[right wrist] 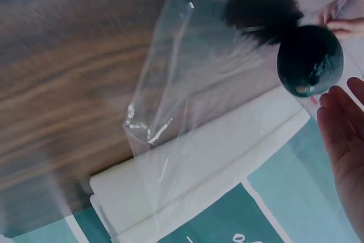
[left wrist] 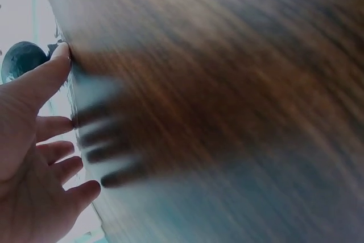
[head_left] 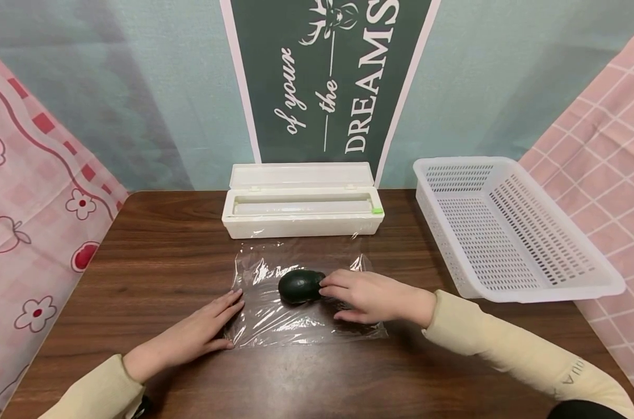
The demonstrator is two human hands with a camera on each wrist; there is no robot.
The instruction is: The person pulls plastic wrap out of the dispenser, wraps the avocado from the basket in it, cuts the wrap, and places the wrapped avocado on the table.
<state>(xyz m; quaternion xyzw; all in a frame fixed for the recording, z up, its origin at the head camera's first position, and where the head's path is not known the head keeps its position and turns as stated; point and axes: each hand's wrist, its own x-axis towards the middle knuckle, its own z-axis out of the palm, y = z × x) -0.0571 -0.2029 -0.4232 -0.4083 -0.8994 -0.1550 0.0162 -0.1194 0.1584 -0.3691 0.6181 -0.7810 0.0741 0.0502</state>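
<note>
A dark green avocado (head_left: 300, 286) lies on its side on a sheet of clear plastic wrap (head_left: 275, 326) spread over the table. My right hand (head_left: 366, 295) is at the avocado's right end, its fingertips touching or nearly touching it. The right wrist view shows those fingers fairly straight beside the avocado (right wrist: 310, 61), not wrapped round it. At the wrap's left edge, my left hand (head_left: 193, 333) rests with its fingers spread and their tips on the film or its border. Fingers and thumb of the left hand (left wrist: 34, 157) look extended in the left wrist view.
Behind the wrap stands a white plastic-wrap dispenser (head_left: 303, 227), lid up, with a roll inside and a green slider at its right. The film reaches to its front. A white perforated basket (head_left: 468, 285) sits at the right of the brown wooden table (head_left: 154, 250).
</note>
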